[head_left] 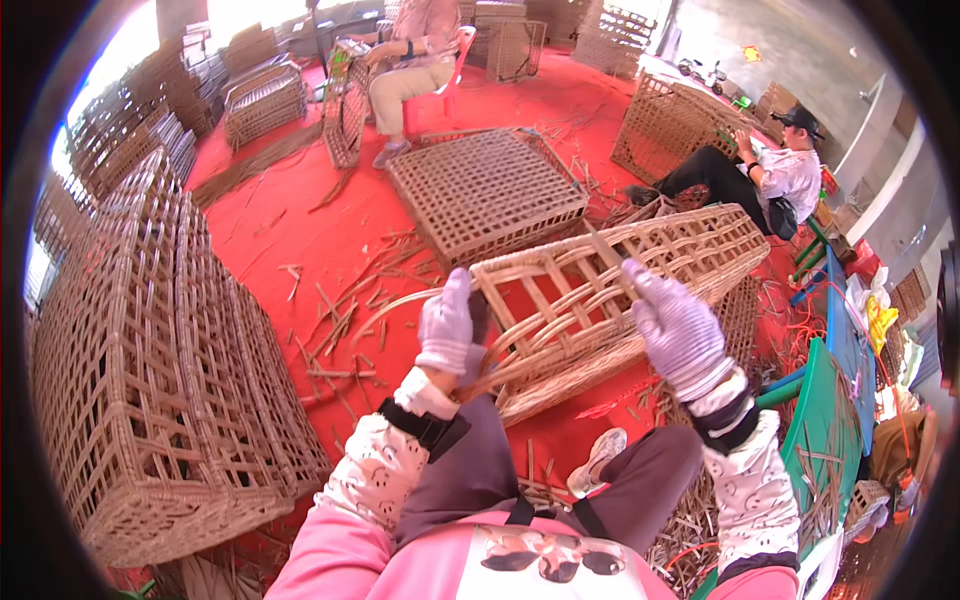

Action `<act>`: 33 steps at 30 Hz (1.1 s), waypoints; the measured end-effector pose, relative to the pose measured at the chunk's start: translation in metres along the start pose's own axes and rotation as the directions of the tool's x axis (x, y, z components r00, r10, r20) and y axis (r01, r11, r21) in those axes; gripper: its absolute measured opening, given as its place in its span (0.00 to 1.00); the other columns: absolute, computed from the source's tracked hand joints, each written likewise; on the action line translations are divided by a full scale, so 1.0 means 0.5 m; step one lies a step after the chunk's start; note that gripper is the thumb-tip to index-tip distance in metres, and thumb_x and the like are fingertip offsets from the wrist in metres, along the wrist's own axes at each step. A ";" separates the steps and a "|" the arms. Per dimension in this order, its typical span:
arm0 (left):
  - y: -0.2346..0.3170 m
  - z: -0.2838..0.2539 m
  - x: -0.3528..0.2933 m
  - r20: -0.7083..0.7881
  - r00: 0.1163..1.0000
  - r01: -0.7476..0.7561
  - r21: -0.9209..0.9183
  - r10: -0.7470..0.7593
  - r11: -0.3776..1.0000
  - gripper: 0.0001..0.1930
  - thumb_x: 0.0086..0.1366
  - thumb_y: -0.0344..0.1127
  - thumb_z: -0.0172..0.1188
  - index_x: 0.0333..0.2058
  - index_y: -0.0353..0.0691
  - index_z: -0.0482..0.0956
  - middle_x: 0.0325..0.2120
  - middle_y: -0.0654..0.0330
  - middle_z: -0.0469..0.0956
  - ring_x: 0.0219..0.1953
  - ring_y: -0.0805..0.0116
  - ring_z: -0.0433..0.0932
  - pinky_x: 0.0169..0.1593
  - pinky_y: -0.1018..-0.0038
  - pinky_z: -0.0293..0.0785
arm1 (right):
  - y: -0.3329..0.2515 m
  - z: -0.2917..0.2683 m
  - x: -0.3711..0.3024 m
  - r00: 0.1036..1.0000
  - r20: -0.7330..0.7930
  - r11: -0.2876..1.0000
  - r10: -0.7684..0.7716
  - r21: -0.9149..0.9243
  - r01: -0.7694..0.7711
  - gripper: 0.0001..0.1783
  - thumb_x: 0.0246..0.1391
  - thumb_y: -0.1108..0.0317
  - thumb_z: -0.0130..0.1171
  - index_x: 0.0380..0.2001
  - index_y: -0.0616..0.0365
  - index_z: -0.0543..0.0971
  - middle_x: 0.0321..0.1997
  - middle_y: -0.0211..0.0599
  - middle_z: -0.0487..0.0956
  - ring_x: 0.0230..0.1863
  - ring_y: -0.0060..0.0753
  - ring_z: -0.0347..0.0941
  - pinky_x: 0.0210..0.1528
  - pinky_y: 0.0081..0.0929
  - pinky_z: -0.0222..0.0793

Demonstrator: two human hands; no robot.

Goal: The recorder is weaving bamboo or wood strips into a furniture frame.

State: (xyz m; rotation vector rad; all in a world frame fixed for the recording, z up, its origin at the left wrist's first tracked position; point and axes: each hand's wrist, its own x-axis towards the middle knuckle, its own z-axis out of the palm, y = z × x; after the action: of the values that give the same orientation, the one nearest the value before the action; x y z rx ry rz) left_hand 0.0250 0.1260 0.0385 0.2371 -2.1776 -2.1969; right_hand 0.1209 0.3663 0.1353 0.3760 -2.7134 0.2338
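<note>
A: The wicker basket frame (600,290) is held tilted across the lap, its open lattice end toward the red floor (290,215) and its rounded rim toward the knees. Which step can be judged to be in hand?

B: Weaving or trimming at the upper edge, it would seem. The left hand (447,325), gloved, is closed around the near rim where loose cane strands (400,305) curve out to the left. The right hand (678,330), also gloved, is closed on a thin flat strip or tool (605,250) that is pointed into the lattice; which of the two it is cannot be told.

A: And what would be called for next?

B: By judgement, the strip would have to be guided between the crossbars while the frame is kept steady at the rim, so that the curved strands are not pulled out of line.

A: What else is seen around it?

B: A finished square basket (485,190) lies just beyond on the floor, cane offcuts (340,340) are scattered near it, and stacked baskets (150,360) are piled at the left. Two seated people are at work farther back, well apart.
</note>
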 end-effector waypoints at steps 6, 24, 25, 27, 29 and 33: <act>-0.006 -0.013 0.008 -0.003 0.964 -0.265 -0.036 0.265 0.964 0.30 0.66 0.54 0.45 0.14 0.35 0.75 0.06 0.64 0.67 0.08 0.75 0.65 0.13 0.78 0.59 | 0.022 -0.003 -0.003 0.994 0.028 0.974 0.103 -0.204 -0.095 0.22 0.55 0.65 0.47 0.54 0.43 0.68 0.26 0.46 0.74 0.26 0.51 0.75 0.29 0.44 0.72; -0.008 -0.068 -0.072 0.356 0.917 0.272 -0.231 -0.179 0.934 0.28 0.67 0.52 0.43 0.16 0.37 0.76 0.09 0.61 0.71 0.09 0.74 0.67 0.16 0.77 0.63 | -0.058 -0.014 -0.134 0.985 0.014 0.948 0.173 0.269 -0.170 0.21 0.49 0.72 0.51 0.50 0.62 0.72 0.46 0.52 0.75 0.48 0.49 0.72 0.51 0.34 0.67; -0.003 -0.079 -0.076 0.430 0.871 0.335 -0.167 -0.237 0.927 0.30 0.67 0.54 0.42 0.16 0.37 0.76 0.08 0.61 0.70 0.07 0.74 0.65 0.12 0.78 0.61 | -0.056 -0.015 -0.133 0.982 0.031 0.943 0.187 0.276 -0.188 0.21 0.49 0.72 0.51 0.49 0.62 0.72 0.46 0.52 0.75 0.48 0.49 0.72 0.51 0.34 0.67; 0.018 -0.102 -0.087 0.543 0.806 0.375 -0.162 -0.235 0.913 0.31 0.66 0.56 0.41 0.17 0.36 0.76 0.07 0.61 0.70 0.05 0.73 0.63 0.09 0.79 0.58 | -0.054 -0.018 -0.129 0.985 0.045 0.945 0.167 0.276 -0.173 0.21 0.49 0.73 0.51 0.49 0.62 0.72 0.46 0.53 0.75 0.48 0.50 0.72 0.51 0.34 0.68; 0.044 -0.117 -0.108 0.650 0.741 0.405 -0.231 -0.170 0.885 0.32 0.66 0.57 0.40 0.17 0.36 0.76 0.07 0.61 0.69 0.04 0.74 0.62 0.07 0.80 0.55 | -0.055 -0.020 -0.126 0.979 0.068 0.934 0.193 0.293 -0.204 0.21 0.49 0.73 0.51 0.49 0.62 0.73 0.45 0.53 0.75 0.47 0.51 0.73 0.50 0.34 0.68; 0.114 -0.123 -0.135 0.682 0.721 0.203 -0.371 0.118 0.906 0.28 0.68 0.53 0.40 0.26 0.33 0.77 0.11 0.63 0.72 0.11 0.77 0.67 0.20 0.84 0.64 | -0.062 -0.024 -0.124 0.962 0.137 0.966 0.236 0.076 -0.248 0.28 0.43 0.72 0.51 0.53 0.52 0.71 0.35 0.49 0.75 0.34 0.52 0.73 0.36 0.41 0.70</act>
State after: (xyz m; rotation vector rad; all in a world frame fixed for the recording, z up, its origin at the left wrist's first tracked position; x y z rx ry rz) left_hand 0.0956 0.0733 0.1005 -0.6838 -1.8231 -3.0688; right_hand 0.1893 0.3534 0.1249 0.0840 -2.8794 0.4176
